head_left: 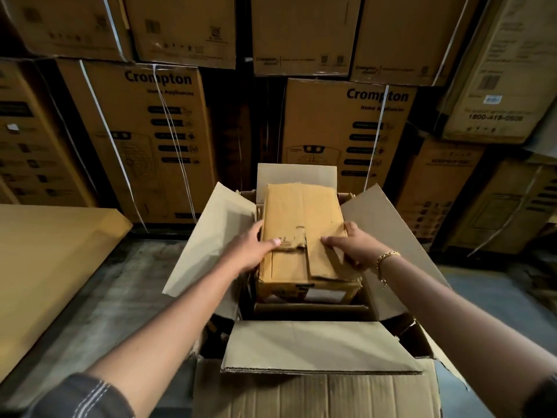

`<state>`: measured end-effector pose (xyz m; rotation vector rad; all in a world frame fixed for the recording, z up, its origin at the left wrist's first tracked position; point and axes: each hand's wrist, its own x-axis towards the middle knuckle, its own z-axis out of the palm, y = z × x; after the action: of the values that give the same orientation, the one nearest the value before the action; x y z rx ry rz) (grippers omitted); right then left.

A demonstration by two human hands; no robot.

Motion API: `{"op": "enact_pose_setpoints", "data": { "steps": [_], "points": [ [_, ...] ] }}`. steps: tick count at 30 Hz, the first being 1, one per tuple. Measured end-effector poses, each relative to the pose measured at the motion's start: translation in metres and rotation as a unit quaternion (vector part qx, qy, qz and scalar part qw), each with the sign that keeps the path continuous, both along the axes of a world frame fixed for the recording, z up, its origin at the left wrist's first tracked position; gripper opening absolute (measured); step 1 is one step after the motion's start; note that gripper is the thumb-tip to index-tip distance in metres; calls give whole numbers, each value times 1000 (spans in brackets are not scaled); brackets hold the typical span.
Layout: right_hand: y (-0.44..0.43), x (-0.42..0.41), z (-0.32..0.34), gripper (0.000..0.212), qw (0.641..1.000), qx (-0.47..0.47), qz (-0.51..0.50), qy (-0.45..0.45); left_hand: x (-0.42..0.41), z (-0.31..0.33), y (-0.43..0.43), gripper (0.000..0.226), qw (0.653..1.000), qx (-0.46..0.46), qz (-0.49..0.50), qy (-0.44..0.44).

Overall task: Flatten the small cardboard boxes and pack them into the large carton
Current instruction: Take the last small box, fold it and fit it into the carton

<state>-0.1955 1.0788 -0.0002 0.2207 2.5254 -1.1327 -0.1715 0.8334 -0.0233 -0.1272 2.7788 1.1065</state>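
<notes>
Flattened small boxes (301, 212) lie as a stack inside the large carton (301, 396), whose four flaps stand open; the top face of the stack sits high in the opening. At far left, a flat cardboard sheet (45, 267) lies apart from the carton, with grey floor (120, 297) between them. Your left hand (256, 248) grasps the left edge of the stack: the thumb lies across the top face and the fingers run along the side, just inside the left flap (211, 236). The top piece shows a torn slit between your two thumbs. Your right hand (352, 245) grasps the right edge in the same way, thumb on top and fingers curled over the side, beside the right flap (391, 236). A gold bracelet (387, 256) sits on the right wrist. The near flap (316, 345) folds toward you, between your forearms. Behind the carton, strapped cartons printed "Crompton" (156, 140) stand stacked as a wall across the whole view.
</notes>
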Motion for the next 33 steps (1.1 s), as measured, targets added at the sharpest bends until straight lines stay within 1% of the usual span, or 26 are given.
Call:
{"op": "enact_pose_setpoints", "data": {
  "steps": [2,4,7,9,11,14,16,20,22,24,25,26,28,29,30,31,33],
  "points": [
    [6,-2,-17,90,999,35,-6,17,-2,-15,5,80,996,-88,-23,19],
    [13,-4,-22,92,996,70,-1,51,-4,-23,7,84,983,-168,-32,68],
    [18,-6,-24,87,987,132,42,87,-4,-25,14,83,960,-243,-64,124],
    [17,-10,-26,81,983,148,60,87,-5,-27,20,80,953,-260,-74,136],
    [14,-16,-28,80,983,153,67,76,-10,-32,22,77,949,-279,-69,129],
    [7,-22,-39,71,974,191,113,49,-16,-47,15,68,939,-331,-80,52],
    [-3,-24,-55,63,951,261,159,51,-15,-66,9,63,924,-369,-91,41],
    [-13,-30,-68,69,893,399,199,65,-16,-87,7,67,923,-371,-91,43],
    [-7,-36,-68,69,875,433,210,49,-17,-84,12,70,915,-387,-105,43],
    [-3,-40,-70,69,872,436,219,31,-20,-83,18,70,909,-400,-112,49],
    [-3,-41,-72,72,873,434,221,27,-22,-81,21,69,909,-399,-112,45],
    [-5,-41,-74,80,875,432,218,27,-25,-80,22,69,910,-397,-113,38],
    [-13,-35,-78,109,880,428,204,30,-29,-79,22,69,911,-395,-117,27],
    [-16,-31,-79,121,881,428,198,37,-29,-78,21,69,911,-394,-119,27],
    [-19,-28,-81,128,881,429,192,48,-29,-78,21,69,912,-392,-118,29],
    [-20,-25,-83,131,883,426,186,61,-28,-77,21,70,913,-390,-118,29],
    [-18,-24,-83,127,893,407,176,77,-26,-76,25,81,912,-391,-122,23]
  ]
}}
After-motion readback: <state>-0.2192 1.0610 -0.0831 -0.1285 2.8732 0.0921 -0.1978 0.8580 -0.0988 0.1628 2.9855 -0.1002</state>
